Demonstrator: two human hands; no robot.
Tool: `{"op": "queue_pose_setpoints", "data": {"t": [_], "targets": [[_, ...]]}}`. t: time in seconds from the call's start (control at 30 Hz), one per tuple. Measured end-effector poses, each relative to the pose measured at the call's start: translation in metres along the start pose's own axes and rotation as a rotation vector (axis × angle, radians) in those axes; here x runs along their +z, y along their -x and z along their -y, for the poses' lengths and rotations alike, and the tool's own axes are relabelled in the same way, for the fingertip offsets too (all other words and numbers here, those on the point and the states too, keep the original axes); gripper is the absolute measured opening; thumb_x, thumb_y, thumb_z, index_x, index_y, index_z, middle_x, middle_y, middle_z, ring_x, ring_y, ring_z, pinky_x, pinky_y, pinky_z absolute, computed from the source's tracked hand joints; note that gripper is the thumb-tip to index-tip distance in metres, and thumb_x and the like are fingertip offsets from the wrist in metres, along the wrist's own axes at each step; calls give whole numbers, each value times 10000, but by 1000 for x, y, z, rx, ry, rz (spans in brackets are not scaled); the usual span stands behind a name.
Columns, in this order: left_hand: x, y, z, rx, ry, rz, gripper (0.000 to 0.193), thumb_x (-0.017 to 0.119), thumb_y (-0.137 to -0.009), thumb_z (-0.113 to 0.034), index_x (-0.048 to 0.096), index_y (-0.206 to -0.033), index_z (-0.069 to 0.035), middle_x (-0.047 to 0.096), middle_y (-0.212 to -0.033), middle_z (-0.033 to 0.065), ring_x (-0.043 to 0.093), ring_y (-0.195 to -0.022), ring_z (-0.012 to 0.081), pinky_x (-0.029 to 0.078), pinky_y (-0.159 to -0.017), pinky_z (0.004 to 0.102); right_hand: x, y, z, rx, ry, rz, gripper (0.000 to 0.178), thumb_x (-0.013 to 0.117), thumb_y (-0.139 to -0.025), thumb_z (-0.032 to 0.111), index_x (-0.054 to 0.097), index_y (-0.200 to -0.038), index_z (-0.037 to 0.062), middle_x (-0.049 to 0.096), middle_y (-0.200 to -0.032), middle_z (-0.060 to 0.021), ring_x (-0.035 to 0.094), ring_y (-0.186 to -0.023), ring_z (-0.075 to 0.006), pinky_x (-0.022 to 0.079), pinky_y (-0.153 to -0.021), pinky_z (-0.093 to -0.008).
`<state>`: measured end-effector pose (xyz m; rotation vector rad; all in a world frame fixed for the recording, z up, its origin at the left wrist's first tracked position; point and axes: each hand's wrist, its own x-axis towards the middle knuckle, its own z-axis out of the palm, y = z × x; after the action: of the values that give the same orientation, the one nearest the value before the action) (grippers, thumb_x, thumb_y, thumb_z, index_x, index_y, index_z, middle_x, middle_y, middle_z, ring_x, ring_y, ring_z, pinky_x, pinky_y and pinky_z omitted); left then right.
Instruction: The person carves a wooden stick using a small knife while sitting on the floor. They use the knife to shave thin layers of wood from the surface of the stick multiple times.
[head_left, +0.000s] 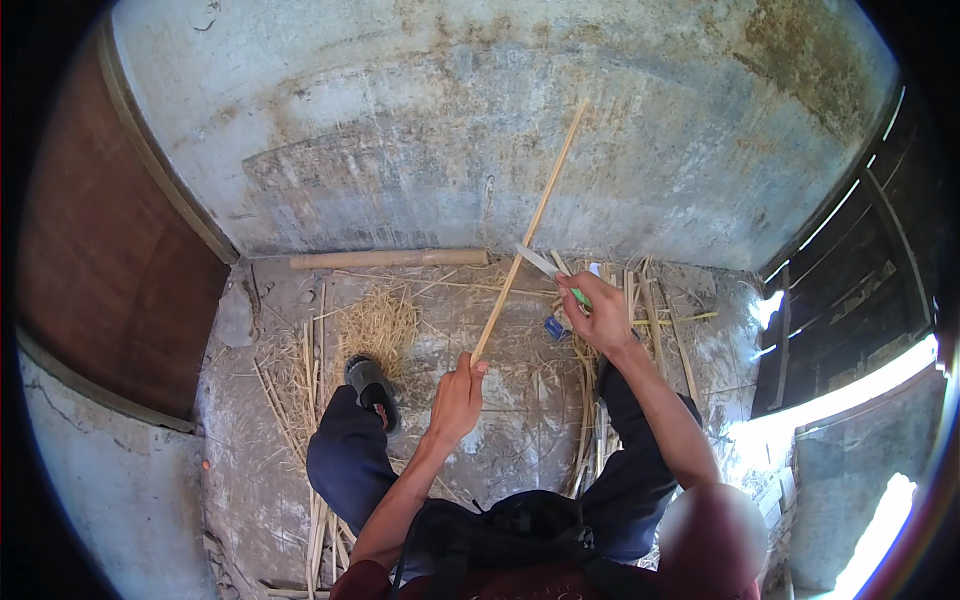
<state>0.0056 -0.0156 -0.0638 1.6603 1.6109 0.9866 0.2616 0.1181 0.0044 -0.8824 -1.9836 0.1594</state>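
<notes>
My left hand (459, 397) is closed round the lower end of a long, thin bamboo strip (545, 195), which slants up and to the right in front of the wall. In my right hand (602, 312) is a knife (538, 260) with a pale blade and a green handle, gripped with the fingers wrapped round it. The blade's tip end lies across the strip near its middle; whether it cuts into the strip cannot be made out. Part of the handle is hidden by my fingers.
A thick bamboo pole (390, 259) lies along the wall's foot. A heap of shavings (378, 325) is by my left shoe (371, 388). More strips (586, 400) lie to the right, near a small blue packet (556, 328). Brown door panel (110, 240) at left; dark slatted boards (850, 270) at right.
</notes>
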Motion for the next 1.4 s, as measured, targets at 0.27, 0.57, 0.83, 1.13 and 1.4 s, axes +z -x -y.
{"op": "queue_pose_setpoints", "data": {"t": [0.27,0.57,0.83,1.13,1.4], "targets": [[-1,1,-4,34,-32,-28,349,456,-1173,-341,457,-1066,-8,570,-639,281,619,-652,544,420,-583,599,9,15,40,-22,-5,199,187,762,-916,54,710,-1094,34,764,-958,-137,746,-770,-324,573,-658,-419],[-6,-3,-11,1,55,21,294,522,-1153,-298,469,-1096,-15,577,-636,246,639,-645,508,439,-595,574,44,35,35,258,84,485,275,671,-879,33,623,-1150,33,711,-924,-242,715,-866,-475,560,-757,-562],[-1,-15,-13,81,56,13,274,581,-1123,-243,475,-1161,6,642,-712,297,660,-687,536,454,-576,590,67,44,22,144,129,456,308,652,-770,35,681,-1077,26,734,-983,-196,722,-903,-449,574,-774,-540],[2,-37,-47,257,84,-50,274,596,-1114,-219,485,-1193,20,636,-701,288,662,-666,523,450,-553,578,44,14,23,82,90,221,307,669,-734,1,718,-1036,31,744,-944,-199,724,-852,-444,577,-773,-536],[-24,-32,-123,330,-66,-4,274,606,-1109,-220,494,-1149,28,622,-663,276,660,-644,521,465,-550,579,-3,-4,37,131,22,116,297,650,-762,-10,748,-1042,8,726,-879,-247,703,-809,-474,563,-739,-534]]}}
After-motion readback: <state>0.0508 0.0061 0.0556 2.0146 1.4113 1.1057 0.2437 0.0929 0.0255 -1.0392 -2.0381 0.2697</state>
